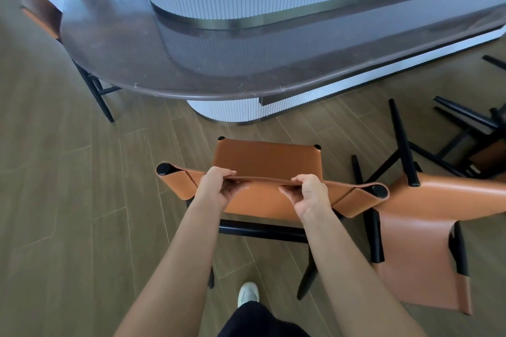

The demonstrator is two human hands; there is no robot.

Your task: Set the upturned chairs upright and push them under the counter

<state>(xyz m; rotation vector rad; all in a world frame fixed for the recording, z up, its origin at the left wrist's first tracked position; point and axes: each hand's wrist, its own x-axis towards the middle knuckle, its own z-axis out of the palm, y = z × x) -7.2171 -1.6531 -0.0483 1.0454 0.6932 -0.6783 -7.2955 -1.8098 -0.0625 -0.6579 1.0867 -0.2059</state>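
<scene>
Tan chair (267, 160) gripped: left hand (216, 186), right hand (309, 194).

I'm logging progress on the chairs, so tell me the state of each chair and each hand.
Held chair: upright, not yet under the counter.
Right chair: tipped over on the floor.
Far right chair: tipped over.
Left chair: upright, under the counter.
Left hand: grips the held chair's backrest.
Right hand: grips the same backrest.

Both hands, left hand (216, 186) and right hand (309, 194), grip the upright chair's (267, 159) backrest before the counter (115, 44); a toppled chair (427, 241) lies right of it
</scene>
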